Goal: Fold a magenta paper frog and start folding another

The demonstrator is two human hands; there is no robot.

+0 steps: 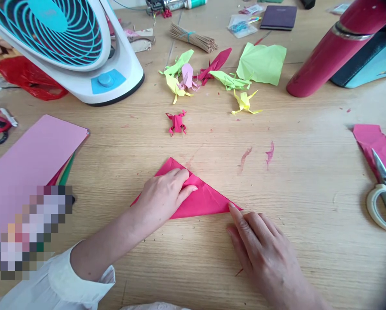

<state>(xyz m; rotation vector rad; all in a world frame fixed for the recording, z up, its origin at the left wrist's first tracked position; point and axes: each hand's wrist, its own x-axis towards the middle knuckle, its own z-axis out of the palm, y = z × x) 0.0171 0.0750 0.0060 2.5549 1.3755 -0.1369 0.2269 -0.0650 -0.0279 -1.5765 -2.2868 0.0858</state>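
Note:
A magenta paper (205, 200) folded into a triangle lies on the wooden table (309, 172) in front of me. My left hand (163, 193) rests on its left half, fingers flat and together, pressing the paper down. The fingertips of my right hand (264, 249) touch the triangle's right corner, fingers stretched out flat. Neither hand grips anything.
Beyond the triangle stand a small red origami frog (177, 122) and several folded paper figures (212, 75) in green, yellow, pink. A white-and-teal fan (83, 47) is far left, pink paper sheets (31, 159) left, scissors (384, 193) on a magenta scrap right, a red bottle (335, 47) far right.

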